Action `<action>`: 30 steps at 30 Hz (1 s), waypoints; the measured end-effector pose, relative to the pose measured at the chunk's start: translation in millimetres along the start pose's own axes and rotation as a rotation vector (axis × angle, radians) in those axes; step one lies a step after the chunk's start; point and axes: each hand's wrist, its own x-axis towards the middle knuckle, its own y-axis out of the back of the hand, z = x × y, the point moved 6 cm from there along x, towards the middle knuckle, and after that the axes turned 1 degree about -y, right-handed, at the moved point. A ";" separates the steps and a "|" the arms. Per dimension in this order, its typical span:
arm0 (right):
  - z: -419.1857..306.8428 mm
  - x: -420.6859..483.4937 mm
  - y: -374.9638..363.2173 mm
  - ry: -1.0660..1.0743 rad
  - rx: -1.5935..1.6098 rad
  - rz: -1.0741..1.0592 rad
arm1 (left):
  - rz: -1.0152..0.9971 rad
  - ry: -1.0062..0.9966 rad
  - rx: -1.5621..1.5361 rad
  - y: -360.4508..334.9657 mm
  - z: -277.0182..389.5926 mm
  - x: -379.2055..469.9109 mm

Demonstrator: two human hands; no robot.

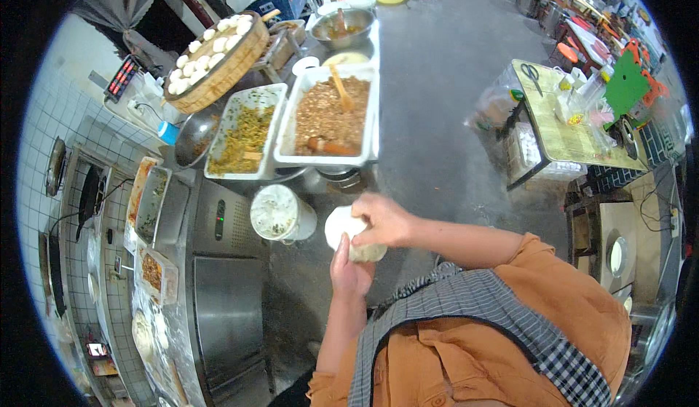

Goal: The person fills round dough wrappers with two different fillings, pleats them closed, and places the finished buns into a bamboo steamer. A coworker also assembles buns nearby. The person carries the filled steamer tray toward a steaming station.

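Observation:
A round of white dough [339, 225] is held up in front of my body, above the floor. My left hand [350, 270] cups it from below, with the thumb against its near side. My right hand [386, 221] pinches its upper edge between thumb and fingers and covers part of it. Whether any filling sits inside cannot be seen. Just ahead are a white tray of brown minced filling [333, 115] with a wooden spatula [342, 87] in it, and a white tray of chopped green-yellow filling [246, 134].
A round wooden steamer [218, 87] bearing several white buns [197, 64] stands far left. A white bucket [281, 213] is beside the dough. The steel counter [188, 325] runs along my left. To the right is a low table [551, 120] with scissors [532, 78].

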 end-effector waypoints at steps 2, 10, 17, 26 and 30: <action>27.2 -15.7 52.6 -0.013 0.041 0.063 | -0.030 0.041 -0.109 -37.6 -35.2 21.2; 144.9 -11.7 207.5 -0.390 0.575 0.308 | -0.121 0.070 -0.175 -128.3 -55.0 108.1; 247.1 51.5 254.7 -0.594 0.962 0.340 | -0.090 -0.074 -0.209 -127.3 -18.5 202.6; 280.9 236.6 317.3 -0.626 0.591 0.475 | -0.045 -0.319 -0.394 -105.7 72.4 312.9; 300.3 337.8 305.1 -0.538 0.533 0.303 | 0.135 -0.513 -0.417 -87.3 109.9 316.2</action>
